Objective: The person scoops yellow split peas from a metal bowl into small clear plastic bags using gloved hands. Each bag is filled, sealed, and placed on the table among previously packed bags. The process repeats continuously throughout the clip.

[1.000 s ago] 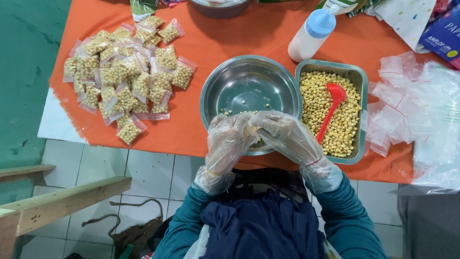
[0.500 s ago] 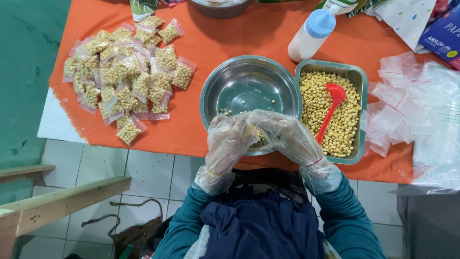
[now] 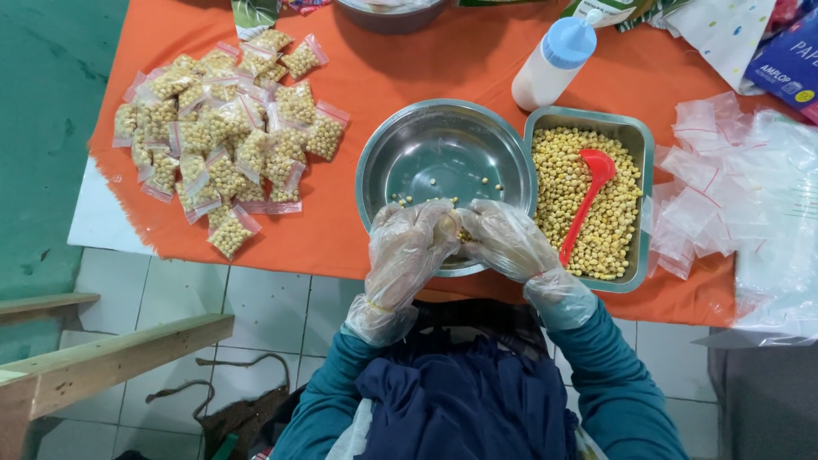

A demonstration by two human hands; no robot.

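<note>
Both hands in thin clear plastic gloves, pressed together over the near rim of a round stainless-steel bowl (image 3: 443,166). Left hand (image 3: 409,251) curled, fingers closed around a small clear packet of yellow beans (image 3: 462,233) — only a few beans showing between the gloves. Right hand (image 3: 509,241) closed on the same packet from the other side, fingertips meeting those of the left. Inside the bowl, just a scattering of loose yellow beans along the near part of the base.

Just right of the bowl, touching its rim, a rectangular metal tray (image 3: 648,170) filled with yellow beans, a red plastic scoop (image 3: 590,194) lying slantwise on them, bowl end toward the far side. Beyond the tray, a white plastic bottle with a pale blue cap (image 3: 554,64), tilted on the orange tablecloth (image 3: 383,68).

To the left, well apart from the hands, a heap of small clear zip bags filled with yellow beans (image 3: 221,136), overlapping one another. To the right of the tray, a loose pile of empty clear zip bags with red seal lines (image 3: 716,179), spreading to the table edge.

Teal sleeves (image 3: 613,383) below the gloves, dark blue cloth in the lap — white tiled floor (image 3: 264,298) under the table edge, a wooden bench (image 3: 102,358) at lower left.
</note>
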